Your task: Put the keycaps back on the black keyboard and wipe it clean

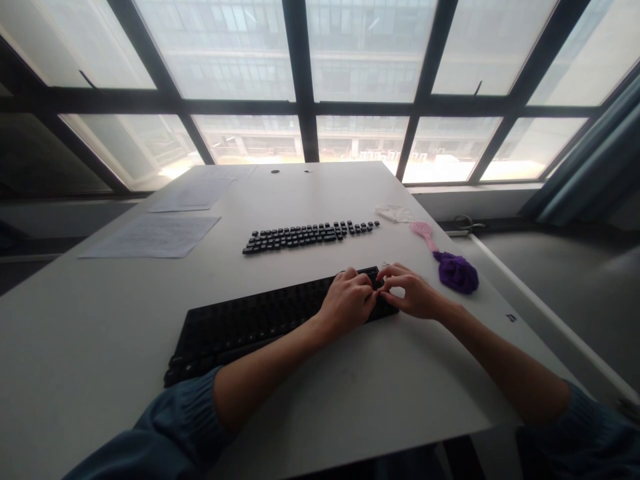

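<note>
A black keyboard (260, 315) lies slantwise on the white table, with most of its key area bare of keycaps and some caps at its near left end. Over its right part, my left hand (350, 293) rests with the fingers curled. My right hand (407, 290) meets it at the keyboard's right end, thumb and index finger closed in a pinch. Whatever lies between the fingertips of either hand is too small and hidden to make out. Behind the keyboard, loose black keycaps (300, 237) stand in rows on the table.
Sheets of paper (150, 237) lie at the left of the white table (100, 340). At the right edge are a clear plastic bag (395, 213), a pink hairbrush (423, 231) and a purple cloth bundle (458, 273). Large windows (360, 53) rise behind the table.
</note>
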`<control>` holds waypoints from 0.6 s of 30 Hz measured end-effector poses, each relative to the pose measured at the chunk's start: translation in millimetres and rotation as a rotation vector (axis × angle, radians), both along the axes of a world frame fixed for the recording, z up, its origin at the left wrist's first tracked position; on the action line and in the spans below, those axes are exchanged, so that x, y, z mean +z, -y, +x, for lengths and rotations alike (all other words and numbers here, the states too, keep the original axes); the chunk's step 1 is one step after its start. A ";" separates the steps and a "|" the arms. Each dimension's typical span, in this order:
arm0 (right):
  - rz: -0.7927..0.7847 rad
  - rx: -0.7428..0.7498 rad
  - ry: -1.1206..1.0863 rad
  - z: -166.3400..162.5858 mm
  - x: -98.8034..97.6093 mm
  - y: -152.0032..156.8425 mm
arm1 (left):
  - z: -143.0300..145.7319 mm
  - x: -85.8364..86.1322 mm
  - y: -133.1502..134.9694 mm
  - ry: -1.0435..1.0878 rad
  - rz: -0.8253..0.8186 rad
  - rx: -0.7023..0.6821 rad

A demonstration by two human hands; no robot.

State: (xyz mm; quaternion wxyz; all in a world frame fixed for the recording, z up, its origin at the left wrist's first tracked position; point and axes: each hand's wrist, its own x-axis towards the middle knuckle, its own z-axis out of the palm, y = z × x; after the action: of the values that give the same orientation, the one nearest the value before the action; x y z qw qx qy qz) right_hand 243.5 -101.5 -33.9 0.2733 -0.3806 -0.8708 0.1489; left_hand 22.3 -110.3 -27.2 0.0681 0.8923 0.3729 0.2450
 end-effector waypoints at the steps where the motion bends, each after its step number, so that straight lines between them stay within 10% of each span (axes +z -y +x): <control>1: -0.005 -0.004 0.006 0.0 0.3 0.1 | 0.1 0.3 0.2 -0.005 0.001 -0.002; 18: -0.074 -0.033 0.051 -1.7 -4.9 -2.7 | 0.5 -3.4 0.4 -0.105 0.031 -0.025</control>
State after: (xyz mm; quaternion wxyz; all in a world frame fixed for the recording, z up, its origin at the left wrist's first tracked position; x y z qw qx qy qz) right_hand 241.8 -98.7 -38.7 0.2394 -0.4084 -0.8650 0.1666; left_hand 22.8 -110.7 -30.6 0.0376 0.9096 0.3609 0.2025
